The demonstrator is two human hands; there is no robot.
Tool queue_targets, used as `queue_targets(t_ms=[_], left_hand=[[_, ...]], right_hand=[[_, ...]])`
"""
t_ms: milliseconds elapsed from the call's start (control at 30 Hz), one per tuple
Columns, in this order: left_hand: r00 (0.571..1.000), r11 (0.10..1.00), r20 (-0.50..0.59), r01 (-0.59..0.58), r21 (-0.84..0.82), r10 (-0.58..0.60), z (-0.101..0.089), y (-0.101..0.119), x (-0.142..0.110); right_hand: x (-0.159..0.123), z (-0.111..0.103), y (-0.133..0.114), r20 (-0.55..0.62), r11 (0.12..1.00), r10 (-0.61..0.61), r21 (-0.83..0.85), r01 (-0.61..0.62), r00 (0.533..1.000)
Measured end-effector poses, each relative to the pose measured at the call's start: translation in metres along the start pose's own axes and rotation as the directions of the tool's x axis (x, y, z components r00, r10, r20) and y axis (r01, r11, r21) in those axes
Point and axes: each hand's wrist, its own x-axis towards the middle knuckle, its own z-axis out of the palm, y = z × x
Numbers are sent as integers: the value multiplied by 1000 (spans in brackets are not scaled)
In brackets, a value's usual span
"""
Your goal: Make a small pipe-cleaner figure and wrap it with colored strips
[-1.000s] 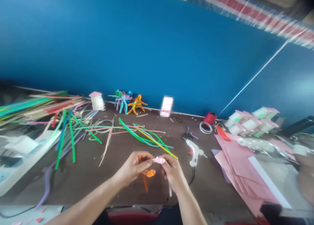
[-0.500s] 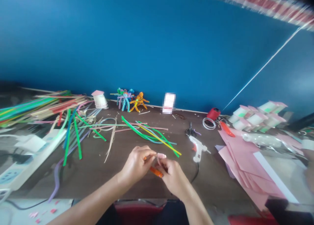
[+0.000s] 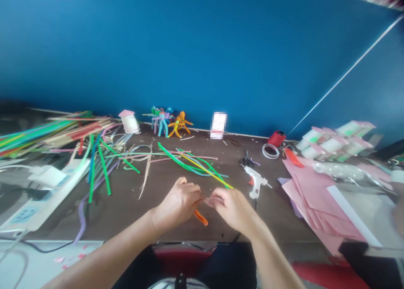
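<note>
Orange stem [image 3: 200, 217] gripped in left hand [image 3: 180, 201], right hand [image 3: 235, 209] drawn in close

The orange stem is held in the curled fingers of the left hand, which are pressed together with their backs turned up. Its free end is left poking out below the fingertips, slanted down and to the right, over the bare front part of the table [image 3: 132, 219]. The right hand is held just beside it, thumb and forefinger brought near each other and pointed at the left fingertips. Between the two hands a small, thin bit is seen, too blurred to be named; whether it is pinched by the right hand cannot be told.

Just beyond the right hand, a yellow stem [image 3: 206, 171] is laid across green stems [image 3: 176, 163], its near end partly covered by the hand. To the right, a glue gun [image 3: 256, 182] is set down near the scissors [image 3: 245, 159]. Pink sheets [image 3: 311, 192] are spread farther right. At the back, by the blue wall [image 3: 176, 49], small figures [image 3: 162, 123] are stood together, an orange figure [image 3: 183, 120] among them. On the left, a power strip [image 3: 47, 198] is placed near heaped, many-coloured stems.
</note>
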Motion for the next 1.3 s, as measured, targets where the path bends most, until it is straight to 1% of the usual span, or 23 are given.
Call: queue_targets(t_ms=[67, 100, 167, 267, 333, 367, 433, 500, 567, 633, 700, 800, 900, 967, 1033, 1100, 1200, 1267, 1300], left_hand=[[999, 991, 32, -16, -131, 20, -6, 0, 2], [999, 978, 45, -8, -208, 18, -8, 1, 2], [998, 928, 57, 46, -369, -27, -10, 2, 3], [985, 801, 51, 162, -576, -163, -8, 4, 2], [963, 726, 31, 221, -651, -266, -4, 5, 0], [950, 706, 15, 241, -666, -311, -2, 6, 0], [930, 703, -21, 263, -661, -368, 2, 8, -1], [921, 728, -48, 272, -629, -386, 5, 8, -1], [919, 781, -82, 278, -559, -386, 7, 8, -1], [920, 850, -132, 278, -448, -370, 8, 7, -2], [926, 909, -175, 267, -321, -334, 9, 5, -3], [952, 967, -189, 216, -138, -239, 10, 2, -6], [985, 993, -126, 121, 9, -119, 8, 0, -7], [996, 996, -75, 59, 60, -54, 6, 0, -6], [999, 998, -42, 15, 59, -13, 2, 0, -4], [1000, 1000, -14, -12, -1, 12, -4, 0, -2], [999, 986, 28, -36, -162, 41, -12, 0, -1], [999, 958, 28, -22, -286, 31, -14, 1, -1], [1000, 938, 18, 3, -346, 4, -14, 1, -1]], right_hand=[[5, -3, 5, 36, 982, 12, 189, -19, 999], [8, -3, 7, 59, 957, 18, 288, -34, 998], [12, 0, 13, 113, 885, 30, 460, -79, 993], [16, 10, 21, 195, 777, 43, 610, -156, 980], [16, 18, 23, 212, 729, 63, 658, -190, 975], [15, 22, 23, 205, 719, 71, 667, -193, 976], [13, 30, 22, 178, 723, 90, 665, -187, 980], [11, 37, 18, 147, 741, 98, 649, -171, 984], [8, 43, 14, 135, 750, 100, 641, -164, 986], [5, 48, 10, 128, 756, 93, 636, -154, 987], [2, 50, 6, 114, 781, 84, 610, -136, 990], [-4, 49, 3, 49, 866, 35, 497, -54, 998], [-8, 41, 0, -42, 956, -2, 294, 15, 999], [-10, 32, -1, -83, 988, -13, 155, 26, 997], [-9, 22, -1, -102, 996, -11, 81, 20, 995], [-5, 13, 0, -96, 993, 17, 122, -5, 995], [3, 5, 6, -17, 939, 49, 341, -40, 999], [9, 6, 11, 71, 871, 41, 487, -71, 997], [12, 9, 14, 114, 832, 39, 546, -95, 993]])
